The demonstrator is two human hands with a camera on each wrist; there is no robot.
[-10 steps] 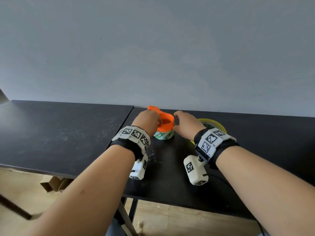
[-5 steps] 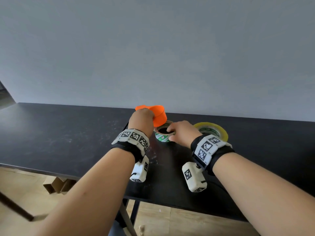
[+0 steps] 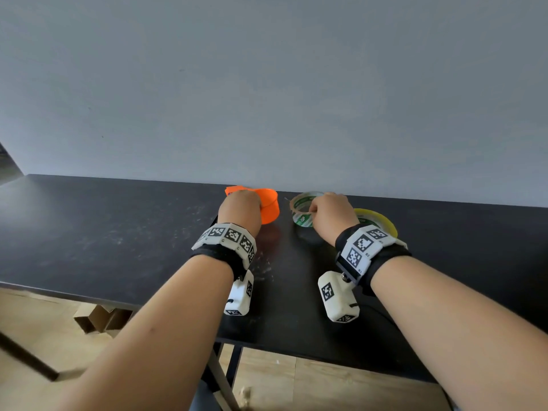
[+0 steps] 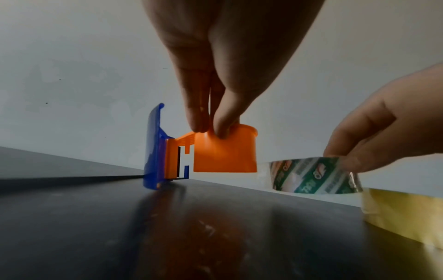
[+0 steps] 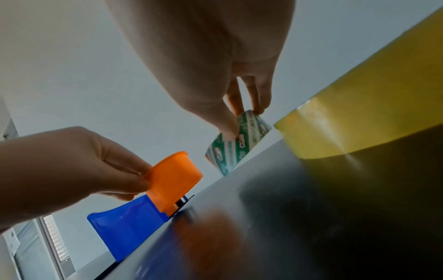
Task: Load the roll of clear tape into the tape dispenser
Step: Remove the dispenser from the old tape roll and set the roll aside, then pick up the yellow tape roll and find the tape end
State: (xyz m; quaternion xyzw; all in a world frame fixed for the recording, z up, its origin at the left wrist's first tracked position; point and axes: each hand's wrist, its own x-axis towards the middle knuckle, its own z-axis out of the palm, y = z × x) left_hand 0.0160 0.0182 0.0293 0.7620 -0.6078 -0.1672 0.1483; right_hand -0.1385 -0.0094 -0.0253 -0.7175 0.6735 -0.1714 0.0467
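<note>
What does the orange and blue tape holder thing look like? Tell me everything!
The tape dispenser looks like smooth plastic. It has an orange round drum, open at the top, joined by a slotted orange neck to a flat blue handle. The left hand pinches the drum's rim. The blue end touches the black table; the drum hangs above it. No tape is on it yet.

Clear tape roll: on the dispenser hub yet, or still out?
Out. The right hand pinches the clear tape roll beside the orange dispenser, a gap between them; the left hand grips the dispenser.
</note>
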